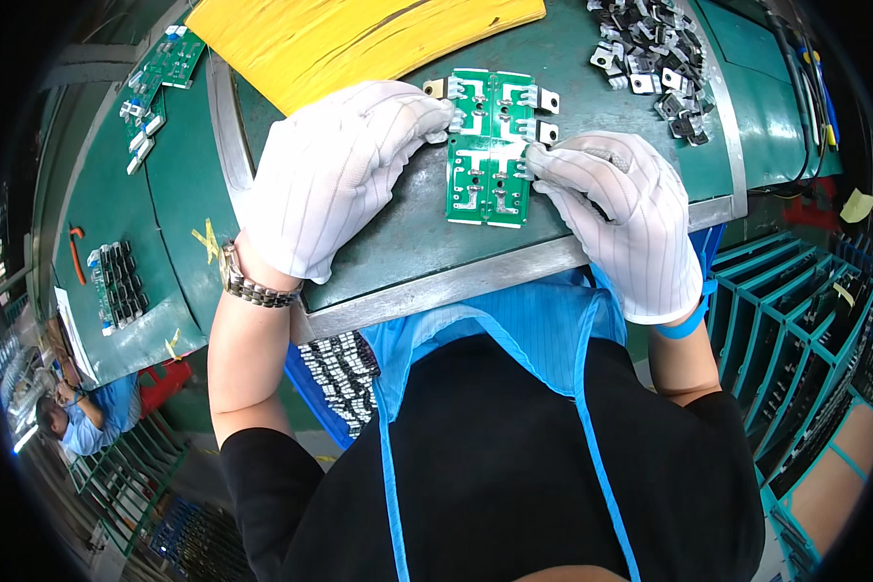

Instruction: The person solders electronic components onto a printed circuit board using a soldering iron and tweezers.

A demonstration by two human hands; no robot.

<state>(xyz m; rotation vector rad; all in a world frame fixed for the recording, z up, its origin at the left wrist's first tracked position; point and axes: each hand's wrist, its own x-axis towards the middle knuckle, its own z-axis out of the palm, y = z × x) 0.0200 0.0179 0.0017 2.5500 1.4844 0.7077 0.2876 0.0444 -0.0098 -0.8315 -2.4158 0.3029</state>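
Note:
A green circuit board panel lies flat on the bench in front of me. Black transistors with metal tabs, such as this transistor, stick out from its upper side edges, their legs over the board. My left hand, in a white striped glove, pinches at the upper left edge; a dark bit of a transistor shows under the fingertips. On the right edge my right hand, gloved alike, has thumb and fingers closed where silvery legs meet the board. The fingers cover most of that part.
Loose transistors are heaped at the far right. A yellow board lies behind the panel. More green circuit boards lie at the left. A metal strip edges the bench; a teal rack stands right. Another person sits far left.

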